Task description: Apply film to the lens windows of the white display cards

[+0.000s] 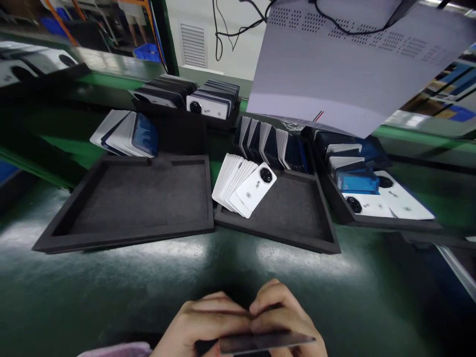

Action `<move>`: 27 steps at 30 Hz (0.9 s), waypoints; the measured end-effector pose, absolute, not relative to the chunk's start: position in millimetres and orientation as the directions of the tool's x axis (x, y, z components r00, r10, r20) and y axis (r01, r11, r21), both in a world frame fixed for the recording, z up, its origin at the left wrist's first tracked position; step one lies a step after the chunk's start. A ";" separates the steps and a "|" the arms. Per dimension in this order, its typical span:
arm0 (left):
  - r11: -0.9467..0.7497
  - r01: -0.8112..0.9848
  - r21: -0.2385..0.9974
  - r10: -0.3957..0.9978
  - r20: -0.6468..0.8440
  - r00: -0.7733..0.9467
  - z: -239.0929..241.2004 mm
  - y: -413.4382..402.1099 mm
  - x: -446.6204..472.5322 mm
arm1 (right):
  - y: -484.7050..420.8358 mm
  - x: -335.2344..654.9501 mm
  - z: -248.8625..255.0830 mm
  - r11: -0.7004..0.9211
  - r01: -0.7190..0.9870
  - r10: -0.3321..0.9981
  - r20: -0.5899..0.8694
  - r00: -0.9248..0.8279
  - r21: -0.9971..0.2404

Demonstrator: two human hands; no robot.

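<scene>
Both hands are at the bottom middle, close to my body. My left hand [203,322] and my right hand [284,315] meet over a thin flat dark panel [267,342], seen edge-on; fingers of both are curled and pinched on it. Ahead on the green table lie two black foam trays. The left tray [92,223] holds a leaning stack of white and blue panels [126,134] at its far edge. The middle tray [297,233] holds a fanned stack of white phone back covers [245,186] with a round camera hole, plus upright rows of panels [267,139] behind.
A third black tray [336,203] at the right holds white covers [394,201] and blue-wrapped pieces [357,181]. More stacked covers [210,101] sit in trays at the back. A large grey perforated sheet [334,74] with cables hangs overhead at the upper right. Blue bins stand far back.
</scene>
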State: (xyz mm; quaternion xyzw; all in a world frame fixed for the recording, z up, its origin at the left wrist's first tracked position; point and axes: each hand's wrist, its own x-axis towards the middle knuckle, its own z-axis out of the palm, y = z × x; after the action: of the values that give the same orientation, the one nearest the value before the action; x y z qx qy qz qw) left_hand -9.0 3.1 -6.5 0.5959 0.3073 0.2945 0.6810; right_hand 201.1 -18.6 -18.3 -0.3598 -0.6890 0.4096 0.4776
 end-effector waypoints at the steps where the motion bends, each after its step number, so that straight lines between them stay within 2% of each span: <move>1: 0.109 -0.030 0.994 0.764 -0.064 0.641 -8.6 3.1 -9.1 | -19.8 199.2 -18.6 0.400 0.097 0.891 0.361 -0.276 -0.912; 6: 0.008 -0.084 0.996 0.773 0.047 0.633 -21.2 3.7 -9.0 | -24.2 183.2 -21.3 0.340 0.028 0.935 0.334 -0.114 -0.940; 9: -0.037 -0.107 0.994 0.776 0.096 0.624 -26.0 1.9 -9.6 | -20.6 180.8 -22.3 0.381 0.006 0.920 0.379 -0.099 -0.924; 11: -0.035 -0.085 0.996 0.777 0.081 0.624 -26.0 -0.8 -9.5 | -19.1 184.1 -22.5 0.381 0.010 0.914 0.375 -0.156 -0.924; 13: 0.061 -0.019 0.998 0.809 -0.038 0.586 -23.5 -3.7 -8.4 | -20.7 188.5 -23.7 0.290 0.038 0.941 0.277 -0.196 -0.956; 15: 0.283 0.020 0.959 0.828 -0.255 0.499 -20.1 -5.4 -6.7 | -25.1 192.0 -26.8 0.181 0.085 0.974 0.166 -0.157 -0.980; 17: 0.503 -0.028 0.864 0.792 -0.447 0.416 -17.9 -5.4 -5.1 | -29.4 194.4 -31.2 0.208 0.177 0.978 0.207 -0.024 -0.962; 19: 0.604 -0.112 0.789 0.757 -0.524 0.390 -17.3 -3.9 -4.5 | -31.0 196.6 -34.6 0.329 0.371 0.930 0.366 0.031 -0.868; 21: 0.626 -0.169 0.762 0.753 -0.532 0.388 -17.4 -2.1 -4.6 | -29.1 199.0 -35.4 0.464 0.569 0.860 0.500 -0.105 -0.679; 24: 0.623 -0.222 0.750 0.766 -0.527 0.369 -16.7 0.3 -4.7 | -24.4 202.6 -32.9 0.600 0.679 0.784 0.478 -0.396 -0.423; 27: 0.620 -0.278 0.733 0.777 -0.525 0.348 -15.6 1.9 -4.7 | -24.7 207.6 -31.8 0.607 0.695 0.788 0.409 -0.461 -0.385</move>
State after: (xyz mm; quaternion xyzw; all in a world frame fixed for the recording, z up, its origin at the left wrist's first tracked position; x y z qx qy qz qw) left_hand -4.7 1.9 -15.6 0.2720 0.4582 0.3405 0.7747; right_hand 207.6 -24.7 -31.8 -0.4359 -0.8507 0.0818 0.2822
